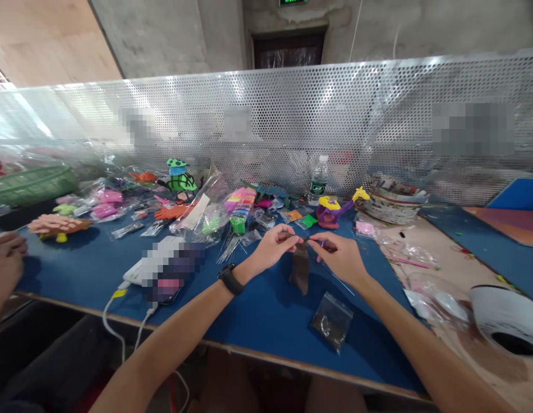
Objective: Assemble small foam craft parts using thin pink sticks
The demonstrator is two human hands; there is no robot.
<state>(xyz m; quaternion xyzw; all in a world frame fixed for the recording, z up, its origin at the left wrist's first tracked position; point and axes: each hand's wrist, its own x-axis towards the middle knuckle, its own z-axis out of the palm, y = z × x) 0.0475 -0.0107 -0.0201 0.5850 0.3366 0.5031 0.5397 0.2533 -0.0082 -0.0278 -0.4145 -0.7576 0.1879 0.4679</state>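
A flat brown clay-like piece [300,269] hangs down over the blue table, its lower end widening like a tail. At its top edge, the fingertips of my left hand [273,249] are pinched on it. My right hand [340,257] is closed at the same edge from the other side, thumb and index finger together; a small purplish bit shows by its fingers, too small to name. Beneath that hand a thin metal rod [343,283] slants across the table. Nearer to me lies a clear zip bag [332,322] with dark brown material inside.
Left of my hands lie a white power bank [152,261] and a cabled phone [167,292]. Behind are coloured clay packs [243,206], a water bottle [318,180] and a purple-yellow clay figure [329,213]. A white bowl [505,312] stands right; another person's hand [8,245] is far left.
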